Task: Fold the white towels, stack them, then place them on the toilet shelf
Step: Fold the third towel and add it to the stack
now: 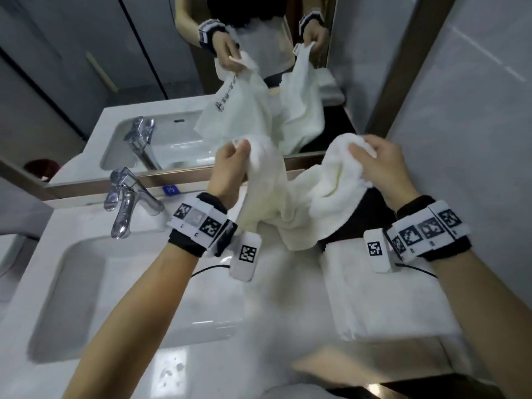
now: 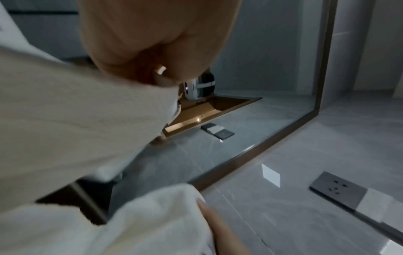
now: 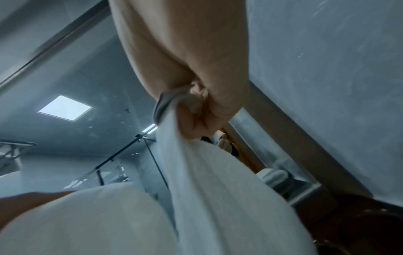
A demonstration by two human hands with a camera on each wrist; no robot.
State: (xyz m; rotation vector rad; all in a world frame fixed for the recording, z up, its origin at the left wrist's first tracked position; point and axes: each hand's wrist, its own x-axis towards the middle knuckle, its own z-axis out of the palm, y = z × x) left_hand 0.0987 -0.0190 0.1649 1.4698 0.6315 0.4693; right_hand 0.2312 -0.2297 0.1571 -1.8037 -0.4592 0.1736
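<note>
A white towel (image 1: 290,197) hangs in the air above the counter, sagging in the middle between my two hands. My left hand (image 1: 230,165) pinches its left corner, and my right hand (image 1: 377,165) grips its right corner. A second white towel (image 1: 383,289) lies folded flat on the counter at the right, below my right wrist. In the left wrist view my left hand (image 2: 152,51) is curled on the towel (image 2: 76,120). Seen from the right wrist, the fingers of my right hand (image 3: 196,120) clamp the towel's (image 3: 218,189) edge. The toilet shelf is not in view.
A white sink basin (image 1: 72,298) with a chrome tap (image 1: 126,200) takes up the left of the counter. A mirror (image 1: 172,82) stands right behind, its brown frame (image 1: 400,82) running up on the right. A grey wall socket (image 2: 338,191) sits on the tiled wall.
</note>
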